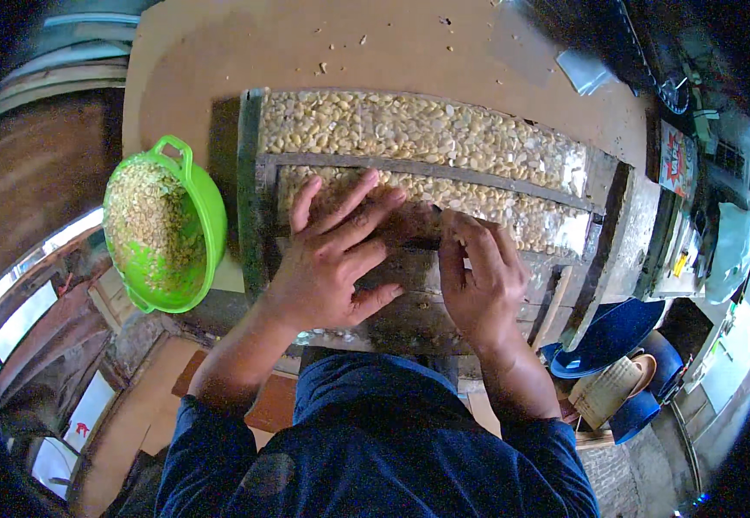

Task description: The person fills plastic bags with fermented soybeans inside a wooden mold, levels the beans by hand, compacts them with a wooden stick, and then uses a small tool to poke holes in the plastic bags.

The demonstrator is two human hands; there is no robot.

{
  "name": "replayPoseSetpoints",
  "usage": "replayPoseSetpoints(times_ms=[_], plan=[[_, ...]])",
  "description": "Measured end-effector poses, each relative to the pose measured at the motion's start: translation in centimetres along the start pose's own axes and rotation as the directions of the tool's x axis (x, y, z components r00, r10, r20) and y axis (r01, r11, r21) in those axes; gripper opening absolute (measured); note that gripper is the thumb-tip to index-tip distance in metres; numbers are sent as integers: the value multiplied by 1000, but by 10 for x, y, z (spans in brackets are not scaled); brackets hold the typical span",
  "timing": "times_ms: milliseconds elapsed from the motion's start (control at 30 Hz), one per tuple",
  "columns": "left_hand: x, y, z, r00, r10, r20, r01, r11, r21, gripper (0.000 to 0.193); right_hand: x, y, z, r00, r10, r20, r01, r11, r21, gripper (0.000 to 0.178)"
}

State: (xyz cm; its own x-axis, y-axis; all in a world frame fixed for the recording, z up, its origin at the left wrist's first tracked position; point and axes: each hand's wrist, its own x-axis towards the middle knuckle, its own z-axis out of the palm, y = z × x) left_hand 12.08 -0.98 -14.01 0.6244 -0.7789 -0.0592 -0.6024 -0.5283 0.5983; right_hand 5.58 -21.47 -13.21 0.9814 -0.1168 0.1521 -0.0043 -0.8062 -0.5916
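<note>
A wooden frame tray lies before me, split by a dark slat into two long rows of pale, flat split beans or kernels. My left hand rests palm down over the near row at its left end, fingers spread, with nothing gripped. To its right, my right hand is bent with thumb and fingers drawn together at the near row's edge. Whatever its fingertips pinch is hidden. Between the hands is a dark brown patch that I cannot make out.
A bright green plastic basket with pale kernels stands left of the tray. Crumbs lie scattered on the brown board behind. A plastic packet is at the back right; a dark blue basin and a woven basket are lower right.
</note>
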Motion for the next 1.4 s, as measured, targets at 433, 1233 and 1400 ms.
replayPoseSetpoints(times_ms=[433, 1233, 1400], plan=[[-2, -4, 2, 1000, 15, 1, -15, 1000, -19, 40, -8, -1, 2, 1000, 27, 8, -27, 1000, 11, 27], [-6, -5, -5, 1000, 4, 23, -3, 998, -61, 34, -6, -5, -3, 996, -10, -91, 15, 999, 45, 24], [-14, -13, -13, 996, -62, -60, 59, 997, -51, 36, -2, -5, -4, 999, 12, -34, -10, 999, 50, 21]])
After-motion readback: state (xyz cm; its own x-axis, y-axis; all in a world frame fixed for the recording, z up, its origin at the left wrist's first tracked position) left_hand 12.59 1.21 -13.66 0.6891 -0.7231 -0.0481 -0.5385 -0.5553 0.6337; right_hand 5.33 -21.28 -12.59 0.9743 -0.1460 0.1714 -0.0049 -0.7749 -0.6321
